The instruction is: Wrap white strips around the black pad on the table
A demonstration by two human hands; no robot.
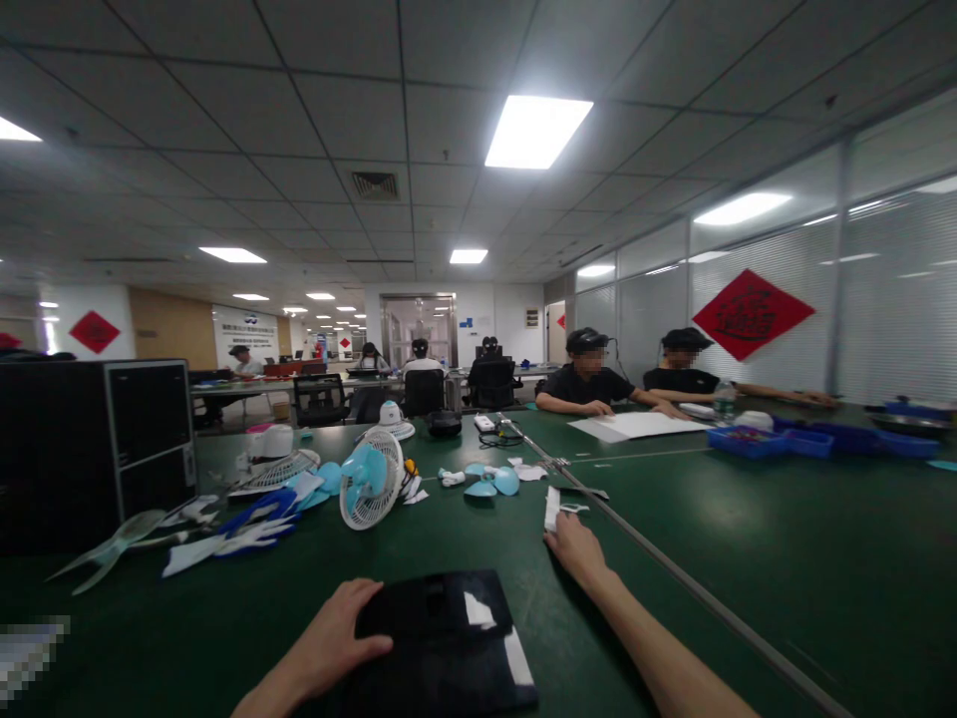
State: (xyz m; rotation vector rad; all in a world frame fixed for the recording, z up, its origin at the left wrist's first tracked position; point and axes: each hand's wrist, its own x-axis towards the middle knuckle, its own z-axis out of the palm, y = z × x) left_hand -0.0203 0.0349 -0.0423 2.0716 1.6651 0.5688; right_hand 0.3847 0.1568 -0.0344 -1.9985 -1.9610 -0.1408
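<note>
Black case [449, 648] is seen lying flat at the near middle of the green table [478, 543]. Its left edge is covered by the left hand [340, 638], thumb and fingers spread apart; whether it is clamped from below cannot be told. White patches [521, 666] are visible along its right side, labels or glare, not clear. Judged stiff, fairly light, a bit slippery if glossy; best taken by the opposite left and right edges, pressure kept off the middle.

Slightly farther, to the right, a white piece [551, 511] is held at its near end by the right hand [575, 550], narrow grip. Probably light and stiff, easily pinched by its long sides.

To the left, gloves [254, 534] are heaped; beyond them a white fan cage [372, 484] is tilted up. Loose blue blades [506, 483] are scattered farther right of it. Far right, blue trays [748, 449] are placed, with white paper [650, 425] by a seated co-worker [587, 384]
</note>
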